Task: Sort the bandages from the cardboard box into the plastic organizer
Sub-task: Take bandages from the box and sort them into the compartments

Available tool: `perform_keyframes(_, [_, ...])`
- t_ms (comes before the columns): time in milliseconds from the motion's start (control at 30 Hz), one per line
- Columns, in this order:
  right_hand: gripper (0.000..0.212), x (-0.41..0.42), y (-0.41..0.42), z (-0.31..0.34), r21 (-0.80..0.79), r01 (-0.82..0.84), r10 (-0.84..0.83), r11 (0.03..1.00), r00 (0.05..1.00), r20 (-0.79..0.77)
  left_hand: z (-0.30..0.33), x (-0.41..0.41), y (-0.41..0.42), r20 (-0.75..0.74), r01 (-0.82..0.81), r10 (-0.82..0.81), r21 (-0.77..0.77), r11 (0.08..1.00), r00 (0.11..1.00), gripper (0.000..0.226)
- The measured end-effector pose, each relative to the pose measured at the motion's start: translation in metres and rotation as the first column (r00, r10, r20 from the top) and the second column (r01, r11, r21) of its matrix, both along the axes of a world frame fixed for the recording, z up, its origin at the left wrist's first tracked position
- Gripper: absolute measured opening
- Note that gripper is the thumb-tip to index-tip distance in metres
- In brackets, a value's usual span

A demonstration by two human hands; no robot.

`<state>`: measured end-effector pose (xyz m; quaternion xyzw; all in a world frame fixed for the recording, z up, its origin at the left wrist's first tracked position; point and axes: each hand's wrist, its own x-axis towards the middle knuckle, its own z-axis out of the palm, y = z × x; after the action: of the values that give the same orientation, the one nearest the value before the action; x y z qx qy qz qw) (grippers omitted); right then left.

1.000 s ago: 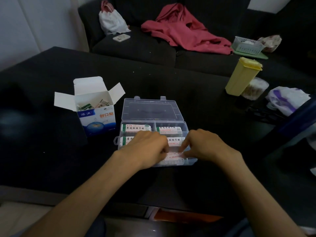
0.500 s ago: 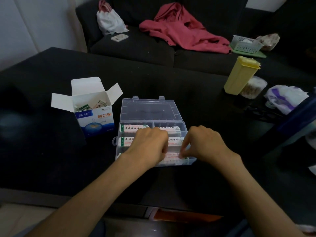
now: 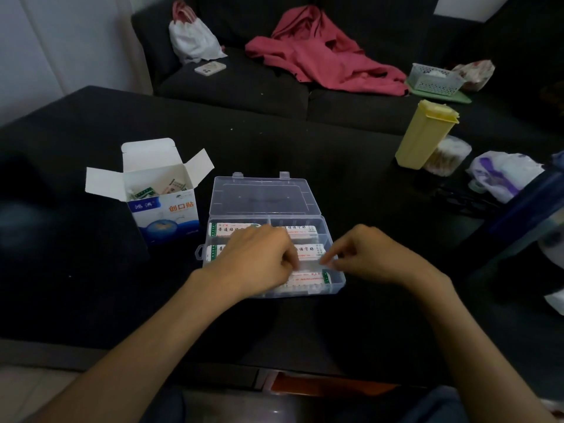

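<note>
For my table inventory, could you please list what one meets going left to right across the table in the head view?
cardboard box → plastic organizer → yellow container → cotton swab tub → white and purple bag

The organizer [image 3: 335,280] was clear, glossy plastic, its lid [image 3: 264,195] smooth and see-through. The box [image 3: 164,213] was thin white cardboard, printed glossy on its front and plain matt on its flaps. The bandages [image 3: 306,279] looked wrapped in printed paper. The table [image 3: 305,148] wore a dark matt surface with a few pale specks. The sofa [image 3: 238,87] was dark matt cloth; the jacket [image 3: 323,53] soft red fabric. The tub [image 3: 425,134] was matt yellow plastic, the basket [image 3: 435,79] pale perforated plastic.
</note>
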<state>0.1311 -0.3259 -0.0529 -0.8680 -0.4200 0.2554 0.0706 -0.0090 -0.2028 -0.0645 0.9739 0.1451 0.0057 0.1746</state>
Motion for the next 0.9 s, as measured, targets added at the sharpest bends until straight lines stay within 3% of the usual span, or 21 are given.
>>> perform_keyframes(67, [0.014, 0.003, 0.001, -0.001, 0.151, 0.124, -0.133, 0.981, 0.99, 0.051, 0.004, 0.0, 0.004, 0.101, -0.08, 0.082, -0.021, 0.997, 0.992, 0.019])
perform_keyframes(133, [0.015, 0.005, 0.003, -0.004, 0.206, 0.198, -0.224, 0.958, 0.968, 0.112, 0.005, 0.001, 0.009, 0.154, -0.142, 0.143, -0.015, 0.99, 0.978, 0.022])
perform_keyframes(367, [0.018, -0.004, 0.013, -0.013, 0.074, 0.273, -0.28, 0.959, 0.953, 0.116, -0.007, 0.005, 0.015, 0.066, -0.093, 0.091, 0.015, 0.996, 0.994, 0.034])
perform_keyframes(567, [0.014, -0.009, 0.021, 0.001, -0.144, 0.284, -0.312, 0.948, 0.921, -0.234, -0.011, 0.007, 0.013, 0.049, -0.053, 0.049, 0.071, 0.996, 0.998, 0.036])
perform_keyframes(700, [0.021, -0.007, 0.02, 0.011, -0.203, 0.271, -0.334, 0.941, 0.84, -0.427, -0.016, 0.011, 0.013, 0.057, -0.068, 0.062, 0.105, 0.992, 0.996, 0.028])
perform_keyframes(900, [0.025, 0.004, 0.021, 0.015, -0.206, 0.289, -0.355, 0.935, 0.751, -0.557, -0.023, 0.015, 0.015, 0.06, -0.092, 0.085, 0.11, 0.99, 0.995, 0.025])
